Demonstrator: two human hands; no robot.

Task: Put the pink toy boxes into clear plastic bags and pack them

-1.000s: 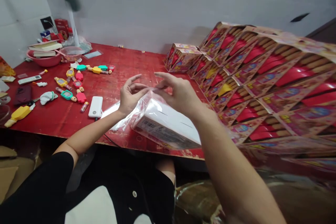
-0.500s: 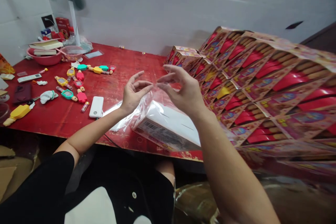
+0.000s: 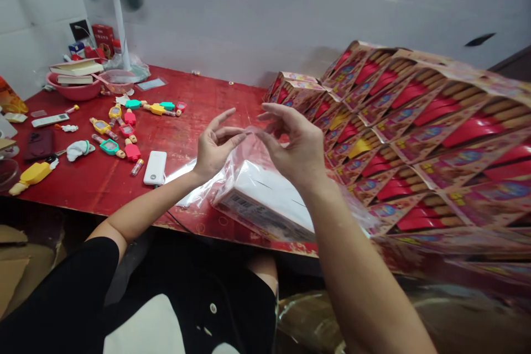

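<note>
Between my two hands a clear plastic bag (image 3: 248, 146) is pinched at its edge. My left hand (image 3: 216, 146) closes thumb against index finger on the film, its other fingers loosely bent. My right hand (image 3: 296, 144) pinches the same film from the other side, just above a white box (image 3: 265, 191). The box lies tilted across the table's front edge, with a barcode on its near side, and clear film surrounds it. My right wrist and forearm hide the box's right end. More clear film (image 3: 203, 185) lies flat left of the box.
Stacked display boxes (image 3: 398, 138) with red and yellow pieces and tan sticks fill the right side. A white power bank (image 3: 155, 167) with a cable lies left of my hands. Several small coloured toys (image 3: 110, 147) are scattered further left. A fan (image 3: 118, 5) stands behind a pink basin (image 3: 74, 90).
My thumbs and index fingers have come closer together and the film is now gathered up between them. The view has shifted slightly; the box stays where it was.
</note>
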